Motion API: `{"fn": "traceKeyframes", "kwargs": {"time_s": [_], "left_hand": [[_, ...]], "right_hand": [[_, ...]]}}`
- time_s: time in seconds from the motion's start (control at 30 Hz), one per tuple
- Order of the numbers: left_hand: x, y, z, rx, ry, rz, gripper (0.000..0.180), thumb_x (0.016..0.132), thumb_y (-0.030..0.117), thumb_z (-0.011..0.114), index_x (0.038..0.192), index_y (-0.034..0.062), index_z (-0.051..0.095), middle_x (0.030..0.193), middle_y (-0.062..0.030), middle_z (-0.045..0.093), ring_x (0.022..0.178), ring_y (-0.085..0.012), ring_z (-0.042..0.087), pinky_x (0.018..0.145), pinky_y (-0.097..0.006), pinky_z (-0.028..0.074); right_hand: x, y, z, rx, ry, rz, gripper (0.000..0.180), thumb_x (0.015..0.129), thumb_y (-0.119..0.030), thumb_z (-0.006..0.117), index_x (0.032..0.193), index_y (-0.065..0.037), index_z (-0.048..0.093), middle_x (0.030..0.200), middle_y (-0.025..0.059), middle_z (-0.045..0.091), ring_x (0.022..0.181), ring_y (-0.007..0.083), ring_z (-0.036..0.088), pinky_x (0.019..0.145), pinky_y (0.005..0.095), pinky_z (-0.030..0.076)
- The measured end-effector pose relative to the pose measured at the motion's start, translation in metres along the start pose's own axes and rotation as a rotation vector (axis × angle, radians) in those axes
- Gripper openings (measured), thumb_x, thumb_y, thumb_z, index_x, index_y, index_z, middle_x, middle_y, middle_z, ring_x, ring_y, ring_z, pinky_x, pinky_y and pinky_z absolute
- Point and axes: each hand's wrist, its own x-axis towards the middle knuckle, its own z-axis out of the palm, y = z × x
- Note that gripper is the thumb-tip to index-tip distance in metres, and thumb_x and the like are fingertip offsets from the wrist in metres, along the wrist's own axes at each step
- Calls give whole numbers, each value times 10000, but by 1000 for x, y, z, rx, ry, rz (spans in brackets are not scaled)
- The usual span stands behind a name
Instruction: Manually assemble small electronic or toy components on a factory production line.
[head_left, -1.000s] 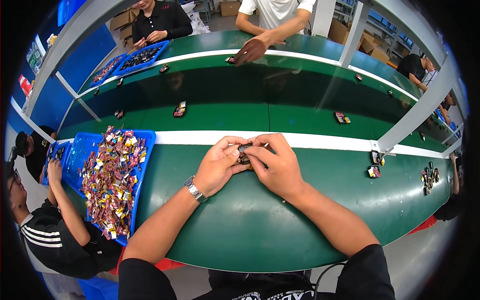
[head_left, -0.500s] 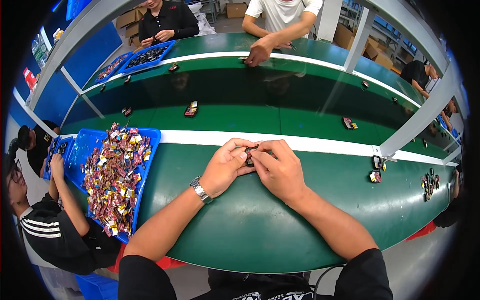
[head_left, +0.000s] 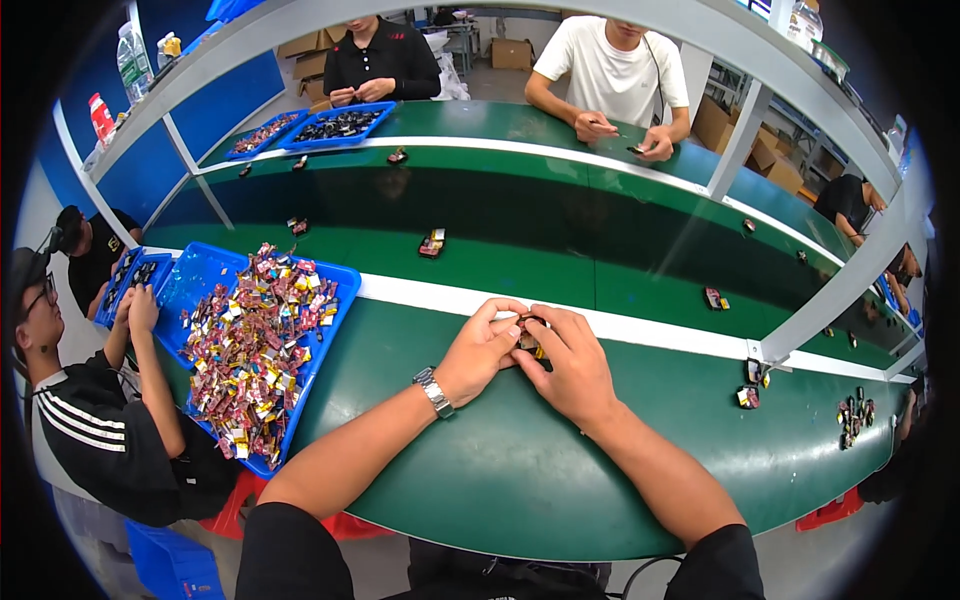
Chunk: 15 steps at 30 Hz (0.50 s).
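Small dark part (head_left: 529, 341) is gripped between both hands, just above the near worktop (head_left: 480, 490), close to the white rail (head_left: 440, 302). Left hand (head_left: 480, 360): closed on the part, pinched by thumb and fingers; metal-band watch (head_left: 433, 392) is worn on that wrist. Right hand (head_left: 570, 370): fingers bent over the same part, gripped from the other side. Part is mostly covered by the fingers; a bit of yellow is seen, finer detail can't be read.

To the left, a big blue tray (head_left: 203, 287) is heaped with small red, white and yellow pieces (head_left: 262, 355). To the right, two small units (head_left: 750, 385) are set by the foot of the grey metal post (head_left: 830, 285); farther right, a cluster of dark parts (head_left: 854, 418) is laid on the worktop.

Beyond the rail, loose units (head_left: 432, 243) are spaced out along the green strip (head_left: 350, 255). At the far side, small things are held by a co-worker in a white T-shirt (head_left: 620, 75); black parts are piled in another blue tray (head_left: 300, 143).
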Motion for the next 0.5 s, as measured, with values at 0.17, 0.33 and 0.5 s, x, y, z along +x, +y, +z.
{"fn": "traceKeyframes", "kwargs": {"time_s": [0.17, 0.33, 0.5], "left_hand": [[8, 7, 0, 92, 157, 100, 443, 998, 81, 493, 1419, 94, 356, 1421, -102, 460, 1267, -211, 494, 1038, -398, 443], [21, 25, -53, 1281, 694, 473, 437, 840, 133, 683, 1235, -1, 551, 1223, -193, 577, 1000, -270, 634, 827, -343, 521], [49, 34, -89, 1582, 930, 257, 556, 780, 396, 752, 1139, -2, 601, 1123, -200, 578, 1078, -364, 552, 910, -443, 460]], "right_hand": [[24, 33, 13, -1, 68, 3, 324, 697, -80, 750, 994, 2, 648, 1104, 131, 631, 994, 312, 600, 851, 391, 518], [33, 93, 18, -133, 18, 288, 282, 733, -113, 739, 979, -4, 655, 1073, 114, 649, 1002, 328, 590, 875, 400, 498], [18, 67, 11, -184, 79, 212, 359, 781, -154, 745, 1086, -1, 634, 1180, 142, 599, 1099, 327, 555, 915, 417, 470]]}}
